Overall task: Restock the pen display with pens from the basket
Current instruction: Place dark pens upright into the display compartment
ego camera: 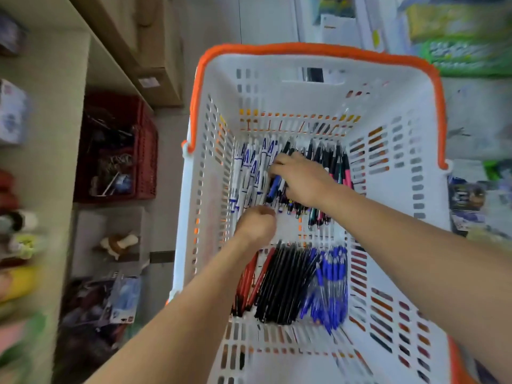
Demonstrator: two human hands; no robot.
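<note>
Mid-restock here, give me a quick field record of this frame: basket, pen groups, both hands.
basket: white basket with orange handle, seen from above
far pens: white-and-blue pens at left, dark pens at right
near pens: red pens, black pens, blue pens, left to right
right hand: inside basket, fingers curled round pens in the far group
left hand: inside basket, fingers curled; blur hides whether it holds a pen
pen display: not in view
</note>
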